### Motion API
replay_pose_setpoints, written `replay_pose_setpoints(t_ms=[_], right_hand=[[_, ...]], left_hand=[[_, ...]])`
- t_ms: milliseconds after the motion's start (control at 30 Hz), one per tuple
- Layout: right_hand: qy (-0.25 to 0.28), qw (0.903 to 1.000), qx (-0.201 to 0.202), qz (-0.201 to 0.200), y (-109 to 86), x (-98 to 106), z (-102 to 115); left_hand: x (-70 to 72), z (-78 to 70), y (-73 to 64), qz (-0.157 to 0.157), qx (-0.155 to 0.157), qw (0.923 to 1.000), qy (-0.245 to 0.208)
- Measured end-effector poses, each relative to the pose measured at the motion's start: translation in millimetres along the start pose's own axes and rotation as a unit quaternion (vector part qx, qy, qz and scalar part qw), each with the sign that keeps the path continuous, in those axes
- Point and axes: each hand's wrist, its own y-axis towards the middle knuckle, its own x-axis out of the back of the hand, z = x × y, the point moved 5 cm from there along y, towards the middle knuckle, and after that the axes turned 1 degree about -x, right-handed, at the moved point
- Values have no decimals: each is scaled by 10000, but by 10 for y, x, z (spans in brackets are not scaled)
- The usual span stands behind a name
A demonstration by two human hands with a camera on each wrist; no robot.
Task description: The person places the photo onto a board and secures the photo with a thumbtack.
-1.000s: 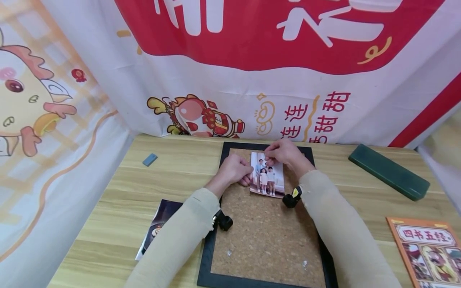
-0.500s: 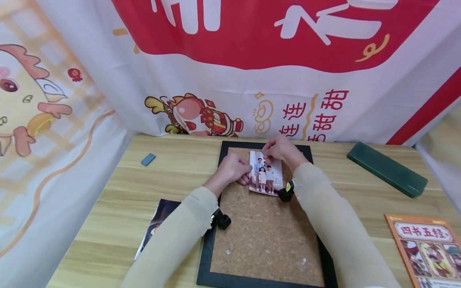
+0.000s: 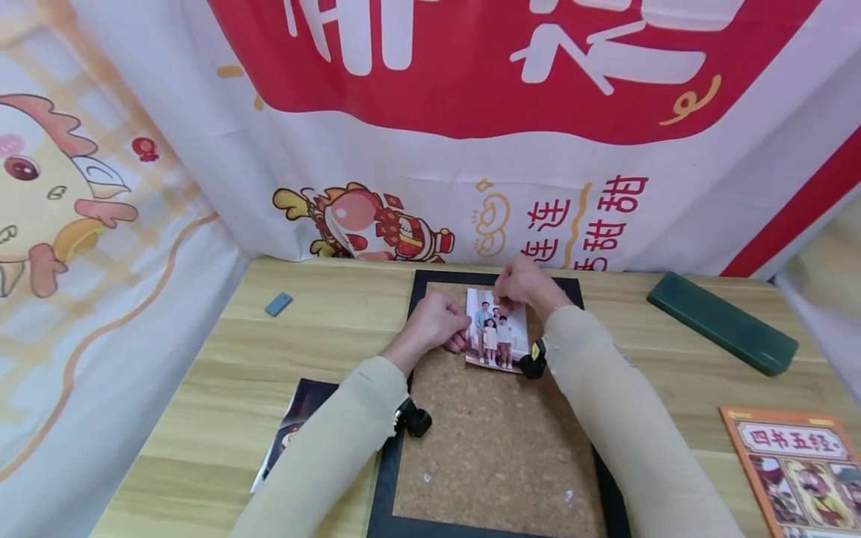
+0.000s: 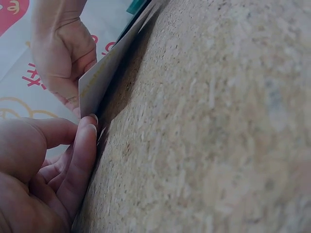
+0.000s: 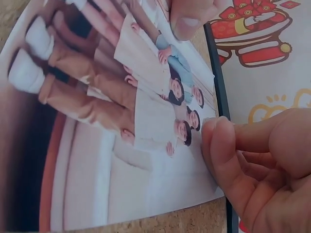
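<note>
A family photo (image 3: 496,329) lies against the upper part of a cork board (image 3: 498,441) with a black frame. My left hand (image 3: 433,323) pinches the photo's left edge; in the right wrist view its thumb (image 5: 187,24) overlaps the print. At the photo's top edge, my right hand (image 3: 528,284) pinches with thumb and index finger (image 5: 221,141). Whether a small item sits between those fingertips is hidden. From the left wrist, the photo (image 4: 99,85) appears tilted up off the cork, with a shadow beneath it.
Two small clear bits, one a shiny piece (image 3: 427,477), sit low on the cork. A dark photo (image 3: 296,418) lies partly under the left sleeve. Around the board are a blue eraser-like block (image 3: 279,303), a green case (image 3: 723,323) and an orange-bordered book (image 3: 794,471).
The head view has shifted slightly. Both hands stay at the photo's edges, and the right forearm has moved a little to the left.
</note>
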Motion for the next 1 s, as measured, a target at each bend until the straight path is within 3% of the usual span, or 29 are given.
replay_pose_setpoints(t_ms=[200,467,700,1000], right_hand=[[-9,9999,-64,-123,-31,-4,-13],[344,9988,295,-182,-32,-2,-95],[604,9965,563,-132,-79,32,-203],[303,9937,1071,-120,-199,81,-236]], left_hand=[[-8,10,0,13,-46,10000,-4],[9,13,6,37,-119,9999,-92],[18,4,-5,61,-221,9996,178],[77,6,-52,24,-270,9993,253]])
